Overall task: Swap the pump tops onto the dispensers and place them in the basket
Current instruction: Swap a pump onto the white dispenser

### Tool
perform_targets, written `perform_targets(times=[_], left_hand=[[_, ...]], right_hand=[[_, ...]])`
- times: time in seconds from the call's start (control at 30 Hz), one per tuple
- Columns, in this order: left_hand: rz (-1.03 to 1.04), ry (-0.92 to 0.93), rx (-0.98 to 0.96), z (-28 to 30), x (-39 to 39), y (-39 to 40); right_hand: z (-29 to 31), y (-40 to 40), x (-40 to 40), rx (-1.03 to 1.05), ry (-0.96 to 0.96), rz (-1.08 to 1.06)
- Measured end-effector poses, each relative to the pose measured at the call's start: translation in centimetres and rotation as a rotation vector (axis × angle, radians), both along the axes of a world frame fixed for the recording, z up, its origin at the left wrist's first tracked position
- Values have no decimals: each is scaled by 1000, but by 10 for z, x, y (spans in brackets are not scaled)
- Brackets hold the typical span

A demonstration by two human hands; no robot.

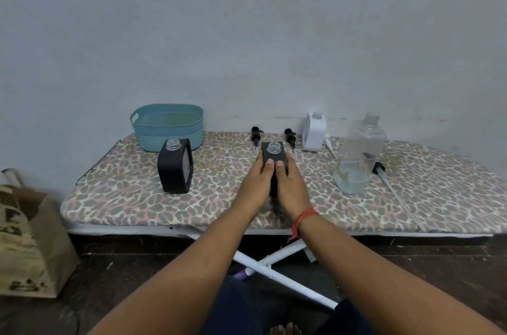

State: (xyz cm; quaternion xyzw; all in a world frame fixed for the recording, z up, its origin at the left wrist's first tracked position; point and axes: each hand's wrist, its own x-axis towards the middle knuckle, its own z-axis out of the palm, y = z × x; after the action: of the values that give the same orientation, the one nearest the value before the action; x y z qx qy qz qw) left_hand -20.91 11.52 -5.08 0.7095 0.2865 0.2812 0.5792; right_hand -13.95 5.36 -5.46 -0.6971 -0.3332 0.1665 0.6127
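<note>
Both hands hold a black square dispenser (273, 153) with an open clear neck, standing at the middle of the ironing board (225, 205). My left hand (259, 179) grips its left side and my right hand (289, 183) its right side, thumbs on the front. A second black dispenser (175, 167) stands open-necked to the left. Two black pump tops (256, 135) (289, 137) lie behind the held one. A white dispenser (315, 133) and a large clear bottle (359, 153) stand at the right, both without tops. Another pump top (380, 168) lies behind the clear bottle. A teal basket (168, 126) sits back left.
The board has a leopard-print cover and white crossed legs (274, 266) beneath. It stands against a pale wall. A brown paper bag (30, 241) stands on the dark floor at the left.
</note>
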Motion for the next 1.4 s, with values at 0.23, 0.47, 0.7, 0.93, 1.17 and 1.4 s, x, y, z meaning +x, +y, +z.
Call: perform_targets(times=[0.23,0.47,0.7,0.93,1.17,1.4], left_hand=[[50,-43,-61,3,-19,19],[127,-43,-52,8,-62,47],[179,-35,-55,5,-91,70],[172,-39,-58,-3,-98,75],[206,53,5,5,-102,64],[211,137,312,39,-102,38]], right_hand=[[5,19,-22,15,-12,29],[8,51,-62,44,-7,105],[3,78,-87,39,-9,140],[-2,80,-95,37,-8,142],[6,62,-86,-36,-10,184],[25,33,-69,-49,-59,131]])
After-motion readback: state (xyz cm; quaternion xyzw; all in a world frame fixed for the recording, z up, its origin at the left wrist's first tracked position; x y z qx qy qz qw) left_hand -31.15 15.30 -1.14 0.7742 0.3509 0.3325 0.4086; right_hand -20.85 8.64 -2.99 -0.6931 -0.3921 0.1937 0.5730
